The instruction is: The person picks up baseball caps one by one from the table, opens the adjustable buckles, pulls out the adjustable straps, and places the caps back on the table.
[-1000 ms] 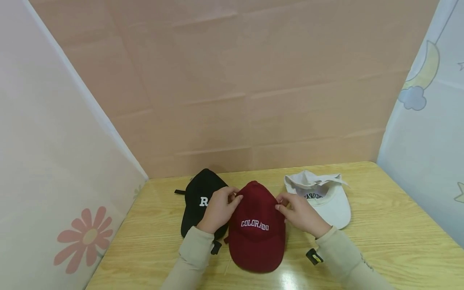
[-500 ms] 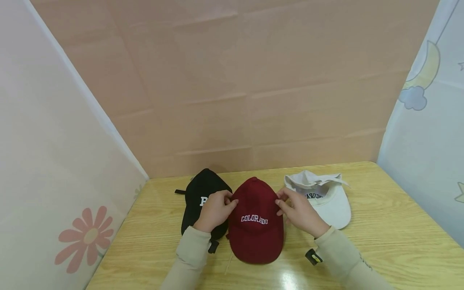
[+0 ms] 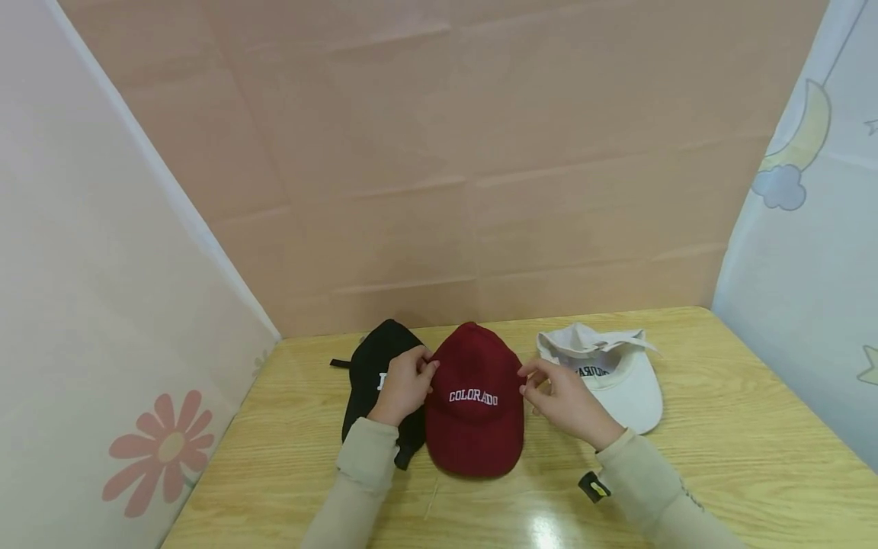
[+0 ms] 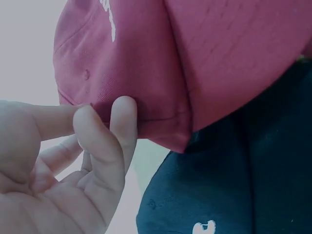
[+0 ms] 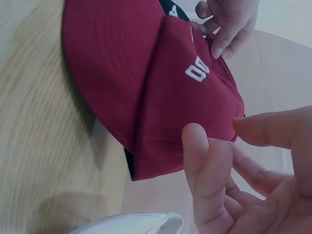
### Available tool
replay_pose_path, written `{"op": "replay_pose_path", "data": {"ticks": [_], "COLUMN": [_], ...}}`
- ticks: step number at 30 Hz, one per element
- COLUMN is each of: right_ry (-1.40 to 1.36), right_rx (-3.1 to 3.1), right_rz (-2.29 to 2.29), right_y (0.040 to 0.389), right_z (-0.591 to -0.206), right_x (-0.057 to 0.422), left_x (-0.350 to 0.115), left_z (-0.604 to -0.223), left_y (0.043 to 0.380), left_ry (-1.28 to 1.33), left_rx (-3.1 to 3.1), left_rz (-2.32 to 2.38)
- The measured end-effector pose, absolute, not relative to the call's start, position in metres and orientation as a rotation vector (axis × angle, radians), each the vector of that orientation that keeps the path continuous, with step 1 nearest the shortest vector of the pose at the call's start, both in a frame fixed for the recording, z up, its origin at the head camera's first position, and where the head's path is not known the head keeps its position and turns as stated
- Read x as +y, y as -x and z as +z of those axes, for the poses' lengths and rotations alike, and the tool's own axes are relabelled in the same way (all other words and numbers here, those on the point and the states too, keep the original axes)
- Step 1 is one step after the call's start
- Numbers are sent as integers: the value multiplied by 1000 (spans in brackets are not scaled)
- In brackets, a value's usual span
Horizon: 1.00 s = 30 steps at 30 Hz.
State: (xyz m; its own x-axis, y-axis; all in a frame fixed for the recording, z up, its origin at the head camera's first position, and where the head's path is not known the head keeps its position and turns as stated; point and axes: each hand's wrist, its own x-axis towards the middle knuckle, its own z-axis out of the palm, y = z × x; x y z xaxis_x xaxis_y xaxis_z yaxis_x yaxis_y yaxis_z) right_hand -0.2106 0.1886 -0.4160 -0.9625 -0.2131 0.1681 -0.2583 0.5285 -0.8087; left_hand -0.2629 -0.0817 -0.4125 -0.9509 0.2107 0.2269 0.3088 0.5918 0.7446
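Note:
A dark red baseball cap (image 3: 473,427) with white COLORADO lettering stands front-forward at mid-table, brim toward me. My left hand (image 3: 405,385) pinches the left side of its crown. In the left wrist view, the fingertips (image 4: 124,105) meet at the hem of the red crown. On the other side my right hand (image 3: 565,396) has curled fingers at the right edge; in the right wrist view, its fingertips (image 5: 195,131) lie against the lower crown. A black cap (image 3: 384,351) with white lettering sits to the left, partly hidden behind my left hand and overlapped by the red cap.
A white cap (image 3: 634,396) lies upturned on the right, showing its inside and a loose strap. A wooden table (image 3: 274,457) carries the caps. A pinkish-brown backdrop (image 3: 446,191) closes the back, with patterned sheets at the sides.
The red cap has moved back and slightly left, away from me, closer to the black cap. Both hands stay at its sides, shifting only slightly; the black and white caps stay put.

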Motion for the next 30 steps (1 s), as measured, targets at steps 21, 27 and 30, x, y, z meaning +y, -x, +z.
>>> {"op": "replay_pose_path", "data": {"ticks": [21,27,30], "right_ry": [-412,-484,-541], "right_rx": [-2757,-2794,-2850], "right_rz": [1429,1372,1319], "right_y": [209,208,207], "right_z": [-424,-425,-426], "right_x": [187,187,188], "left_x": [-72,-68,-67], "left_z": [-424,-424,-423], "left_y": [284,277,270], "left_ry": [407,431,515], "left_rx": [-2680,-2694,-2753], "left_rz": [-1358,-1351,-1268]}}
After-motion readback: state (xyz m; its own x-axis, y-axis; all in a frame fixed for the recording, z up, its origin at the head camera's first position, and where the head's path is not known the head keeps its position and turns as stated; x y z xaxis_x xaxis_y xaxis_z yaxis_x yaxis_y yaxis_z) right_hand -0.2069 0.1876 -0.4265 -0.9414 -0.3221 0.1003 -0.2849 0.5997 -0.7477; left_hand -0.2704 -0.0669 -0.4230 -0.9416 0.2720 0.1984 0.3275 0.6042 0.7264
